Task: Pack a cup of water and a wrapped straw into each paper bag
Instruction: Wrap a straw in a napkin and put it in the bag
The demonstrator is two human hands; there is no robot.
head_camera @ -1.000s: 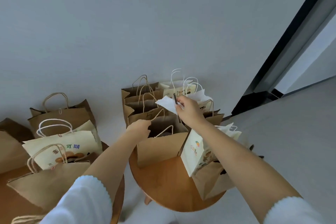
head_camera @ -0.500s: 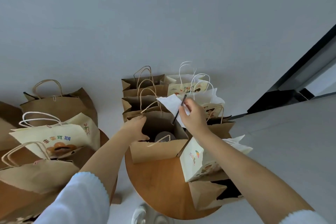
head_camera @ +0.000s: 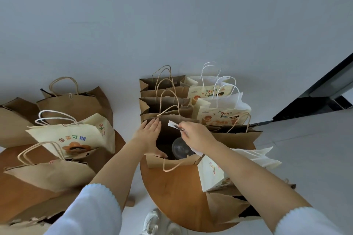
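Over the open brown bag (head_camera: 172,162) on the round table (head_camera: 177,196), the right hand (head_camera: 196,135) pinches the wrapped straw (head_camera: 174,125); the left hand (head_camera: 149,135), fingers straight, spreads the rim. Released carelessly, the straw could snag and tip the cup (head_camera: 180,148) inside.

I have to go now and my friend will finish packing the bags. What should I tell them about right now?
Left hand: fingers straight, holding the mouth of the open brown bag apart.
Right hand: pinching the wrapped straw over that bag's opening.
Cup: already standing inside this bag.
Done: the cup is in this bag.
Left: drop the straw in. Whether the other bags on the two round tables are filled cannot be seen, so check each one.
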